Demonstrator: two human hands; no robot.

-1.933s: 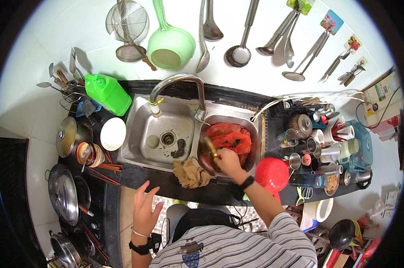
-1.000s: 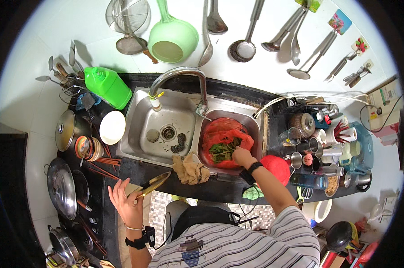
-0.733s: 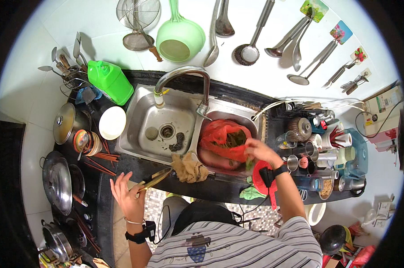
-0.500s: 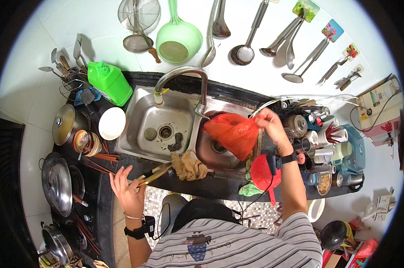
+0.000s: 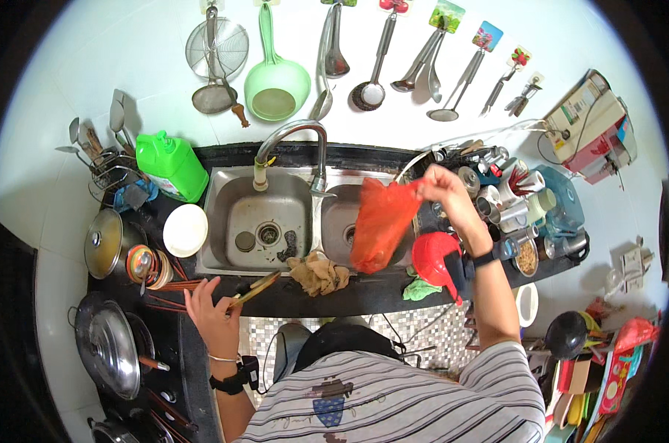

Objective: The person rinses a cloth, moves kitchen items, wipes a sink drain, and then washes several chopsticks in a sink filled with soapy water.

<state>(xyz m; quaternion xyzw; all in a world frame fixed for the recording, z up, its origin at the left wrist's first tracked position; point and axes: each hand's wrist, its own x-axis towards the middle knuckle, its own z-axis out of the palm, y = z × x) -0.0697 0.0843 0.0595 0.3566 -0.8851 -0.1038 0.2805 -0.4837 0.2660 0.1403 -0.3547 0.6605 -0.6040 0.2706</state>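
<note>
My right hand [image 5: 441,186] is closed on the gathered top of a red plastic bag [image 5: 381,225]. The bag hangs over the right sink basin [image 5: 336,214] and hides part of it. My left hand [image 5: 214,314] is at the counter's front edge, left of the sink. Between its thumb and fingers is a long, thin gold-brown tool [image 5: 259,286], like tongs, pointing right. A crumpled brown cloth [image 5: 318,275] lies on the sink's front rim, near the tool's tip. Close to my right wrist is a red plastic scoop [image 5: 432,257] above a green cloth [image 5: 421,289].
The faucet [image 5: 323,159] arches over the left basin [image 5: 238,221]. On the left are a green jug [image 5: 172,166], a white bowl [image 5: 186,230] and a lidded wok [image 5: 107,347]. Cups and jars [image 5: 515,214] crowd the right counter. Ladles and strainers [image 5: 216,66] hang on the wall.
The red bag now hangs more upright, lifted by my right hand, and more of the right basin shows. My left hand keeps its hold on the gold-brown tool. The view has shifted.
</note>
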